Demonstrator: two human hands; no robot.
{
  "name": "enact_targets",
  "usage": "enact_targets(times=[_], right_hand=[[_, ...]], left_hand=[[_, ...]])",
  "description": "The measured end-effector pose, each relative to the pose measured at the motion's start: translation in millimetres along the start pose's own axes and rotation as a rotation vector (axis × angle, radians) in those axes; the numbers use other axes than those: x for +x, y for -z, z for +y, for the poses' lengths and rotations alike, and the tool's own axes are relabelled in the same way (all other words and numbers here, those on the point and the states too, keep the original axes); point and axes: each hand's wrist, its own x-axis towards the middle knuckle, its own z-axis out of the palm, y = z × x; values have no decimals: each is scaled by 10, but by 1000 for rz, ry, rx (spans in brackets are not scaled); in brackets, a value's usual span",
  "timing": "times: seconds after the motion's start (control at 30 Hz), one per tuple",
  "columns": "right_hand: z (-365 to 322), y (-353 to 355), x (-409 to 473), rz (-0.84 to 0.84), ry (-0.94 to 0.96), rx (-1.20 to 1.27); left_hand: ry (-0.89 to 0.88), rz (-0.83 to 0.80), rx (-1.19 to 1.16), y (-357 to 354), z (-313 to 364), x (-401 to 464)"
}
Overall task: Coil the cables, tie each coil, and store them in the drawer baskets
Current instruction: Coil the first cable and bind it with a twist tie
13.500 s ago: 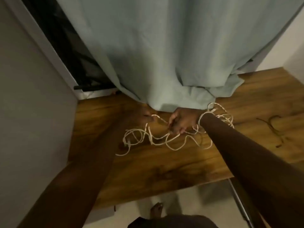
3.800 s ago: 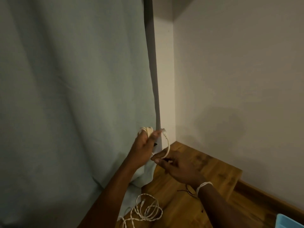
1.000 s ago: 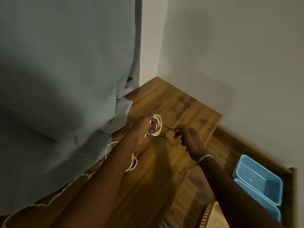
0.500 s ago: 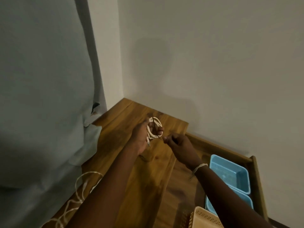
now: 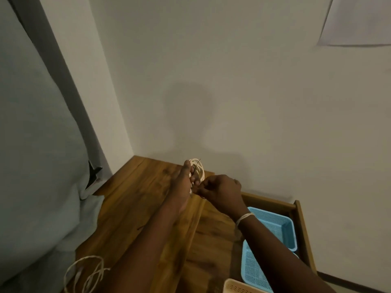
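The left hand is raised above the far end of the worktop, back toward the camera, its fingers curled through a small white cable coil which it holds upright; the loops stand out beyond the fingertips on the side toward the wall. The right hand sits just beside it, knuckles up, its thumb and fingers pinching a thin dark tie; one end of the tie pokes up past the top of the coil, another bit shows below the pinch, and how it runs round the loops is too fine and too dim to make out. A white band circles the right wrist; both forearms reach in from the bottom edge of the view. Nothing readable shows anywhere. A second, loose white cable lies at the near left corner of the worktop, cut off by the frame; a pale curtain hangs along the worktop's left edge and drapes onto it. To the right of the worktop an open wooden drawer holds two blue baskets, the nearer one partly hidden by the right forearm; the corner of a beige basket shows at the bottom edge.
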Motion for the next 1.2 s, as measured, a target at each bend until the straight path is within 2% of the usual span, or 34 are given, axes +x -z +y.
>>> enact_targets(times=[0.1,0.17,0.27,0.33,0.4,0.47,0.6,0.8,0.97,1.2], right_hand=[[5,149,-126,5,45,-145],[11,206,-199,5,95,-140],[61,334,-312,-83,109,156],[121,457,-373,-101,55,338],[166,594,-433,-39,23,464],[161,681,-457,31,-6,545],[65,696,-509,113,39,516],[-129,706,-504,81,79,522],[-281,730,-499,58,133,468],[-462,676,-495,232,87,394]], left_hand=[[5,6,-39,-162,-19,-91],[-25,-2,0,-223,-29,-163],[-37,-39,87,-235,-39,-245],[-24,14,68,-186,-12,-278],[-3,112,42,-119,20,-321],[16,128,-26,-79,70,-386],[30,69,-157,-62,160,-453],[3,-44,-255,-69,339,-439],[0,-48,-293,-90,500,-509],[-33,-30,-290,-5,614,-497]])
